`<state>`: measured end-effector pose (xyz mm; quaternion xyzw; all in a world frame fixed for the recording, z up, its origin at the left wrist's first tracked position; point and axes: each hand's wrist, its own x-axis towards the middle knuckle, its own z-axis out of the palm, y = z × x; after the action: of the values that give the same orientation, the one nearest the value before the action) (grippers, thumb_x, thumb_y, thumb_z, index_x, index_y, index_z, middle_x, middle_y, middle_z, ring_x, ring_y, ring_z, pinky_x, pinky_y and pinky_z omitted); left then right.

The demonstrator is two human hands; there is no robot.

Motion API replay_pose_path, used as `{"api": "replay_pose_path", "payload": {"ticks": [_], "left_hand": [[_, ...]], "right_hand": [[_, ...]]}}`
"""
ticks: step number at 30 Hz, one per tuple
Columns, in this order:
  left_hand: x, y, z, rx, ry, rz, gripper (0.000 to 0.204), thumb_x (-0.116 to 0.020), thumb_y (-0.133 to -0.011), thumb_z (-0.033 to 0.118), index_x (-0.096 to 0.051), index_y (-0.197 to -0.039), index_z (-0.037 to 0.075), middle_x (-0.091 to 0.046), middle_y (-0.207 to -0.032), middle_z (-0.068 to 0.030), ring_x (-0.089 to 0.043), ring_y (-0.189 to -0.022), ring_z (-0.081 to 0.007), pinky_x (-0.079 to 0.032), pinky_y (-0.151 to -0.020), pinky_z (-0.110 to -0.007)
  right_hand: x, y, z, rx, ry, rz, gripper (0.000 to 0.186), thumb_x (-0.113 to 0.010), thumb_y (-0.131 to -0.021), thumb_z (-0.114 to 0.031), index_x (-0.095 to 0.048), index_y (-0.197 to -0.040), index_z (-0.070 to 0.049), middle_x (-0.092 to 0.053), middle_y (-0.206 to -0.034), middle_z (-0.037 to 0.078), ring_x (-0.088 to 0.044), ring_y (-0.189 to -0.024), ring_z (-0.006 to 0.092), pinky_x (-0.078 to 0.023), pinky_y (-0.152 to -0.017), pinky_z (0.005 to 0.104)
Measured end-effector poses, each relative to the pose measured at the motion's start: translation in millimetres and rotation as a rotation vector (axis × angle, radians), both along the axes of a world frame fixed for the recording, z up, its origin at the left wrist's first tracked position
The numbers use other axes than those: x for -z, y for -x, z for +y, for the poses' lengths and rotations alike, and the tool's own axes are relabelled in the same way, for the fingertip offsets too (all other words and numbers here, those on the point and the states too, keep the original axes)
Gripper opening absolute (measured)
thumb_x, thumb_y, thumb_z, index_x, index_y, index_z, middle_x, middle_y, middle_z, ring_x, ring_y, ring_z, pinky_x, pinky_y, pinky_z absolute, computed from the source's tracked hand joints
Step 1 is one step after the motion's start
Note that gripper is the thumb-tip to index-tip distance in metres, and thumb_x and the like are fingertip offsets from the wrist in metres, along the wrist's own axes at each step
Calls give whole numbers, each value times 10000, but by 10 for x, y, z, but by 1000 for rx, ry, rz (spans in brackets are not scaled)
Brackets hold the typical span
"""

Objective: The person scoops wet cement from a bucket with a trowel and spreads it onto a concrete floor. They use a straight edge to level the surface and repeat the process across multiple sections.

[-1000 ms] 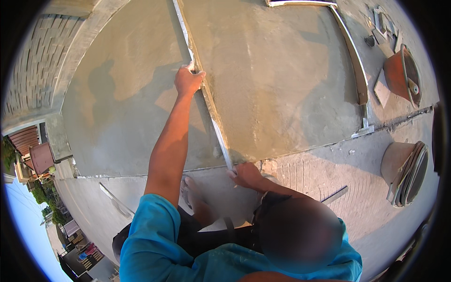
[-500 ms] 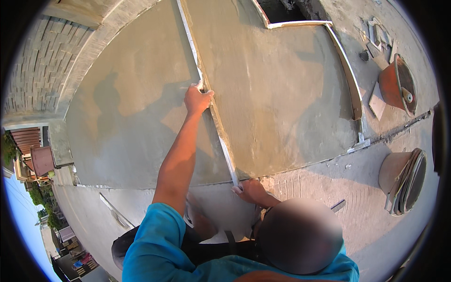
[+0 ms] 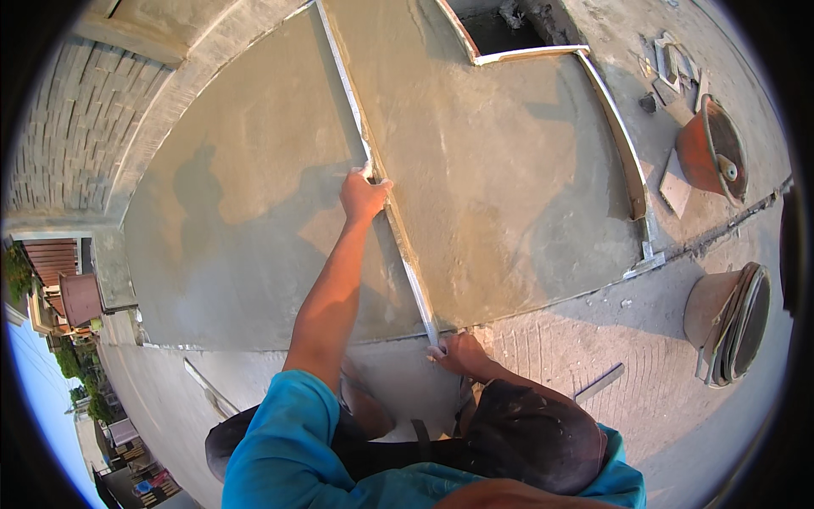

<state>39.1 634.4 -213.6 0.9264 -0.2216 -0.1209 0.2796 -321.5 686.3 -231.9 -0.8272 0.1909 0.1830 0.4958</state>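
A long straightedge [image 3: 405,246], coated with wet cement along part of its length, lies across a smooth grey cement surface [image 3: 517,195]. My left hand [image 3: 365,197] grips it around the middle, fingers over its left side and thumb across the top. At its near end, by the front edge of the cement, my right hand [image 3: 460,352] is closed on the same straightedge. Both arms reach forward from blue sleeves. My bent knee, in dark trousers [image 3: 534,437], is below the right forearm.
Thin form boards [image 3: 615,127] border the cement at right, beside a dark square pit [image 3: 504,32]. An orange bucket [image 3: 704,153] lies tipped near scraps [image 3: 674,64]. Stacked buckets [image 3: 716,327] stand nearer. Flat strips lie on the ground at right [image 3: 599,383] and left [image 3: 208,386]. A stone-clad wall [image 3: 85,119] rises at left.
Both hands keep their hold on the straightedge, which sits slightly farther right over the cement. The view has shifted a little, and the dark knee shows more plainly.
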Motion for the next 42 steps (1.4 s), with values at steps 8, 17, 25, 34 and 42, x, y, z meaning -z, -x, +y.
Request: {"api": "replay_pose_path", "payload": {"ticks": [8, 17, 25, 34, 42], "left_hand": [[-14, 35, -196, 26, 12, -25, 627, -827, -694, 257, -651, -1252, 33, -650, -1051, -122, -668, -961, -288, -523, -833, -402], [18, 192, -477, 59, 47, -43, 575, -820, -702, 255, -665, -1195, 2, -674, -952, -119, -693, -822, -279, -533, -779, -393], [-161, 361, -755, 32, 3, 55, 415, -814, -716, 247, -660, -988, -25, -684, -840, -128, -679, -606, -252, -542, -714, -379], [-57, 359, -838, 82, 26, 17, 409, -807, -693, 290, -694, -978, 19, -661, -956, -118, -683, -860, -302, -528, -803, -413], [-40, 356, -855, 75, 46, 71, 419, -818, -701, 251, -678, -986, -22, -670, -1004, -130, -695, -849, -293, -537, -803, -404]], "right_hand": [[12, 64, -34, 133, -24, -72, 434, -621, -913, -425, -655, -742, -28, -632, -682, 232, -626, -669, 447, -501, -630, 528], [-218, 176, -263, 77, 80, -257, 430, -645, -902, -387, -634, -707, -4, -617, -672, 244, -613, -651, 458, -495, -604, 518], [-32, 277, -325, 274, -1, -34, 413, -609, -886, -412, -667, -740, -30, -646, -706, 237, -638, -685, 444, -518, -642, 513], [-53, 332, -386, 347, -11, -55, 438, -618, -879, -414, -637, -689, -20, -616, -657, 239, -621, -649, 452, -499, -608, 515], [-65, 339, -445, 284, -43, 37, 441, -621, -912, -420, -643, -753, -9, -632, -736, 245, -617, -717, 464, -496, -654, 505]]}}
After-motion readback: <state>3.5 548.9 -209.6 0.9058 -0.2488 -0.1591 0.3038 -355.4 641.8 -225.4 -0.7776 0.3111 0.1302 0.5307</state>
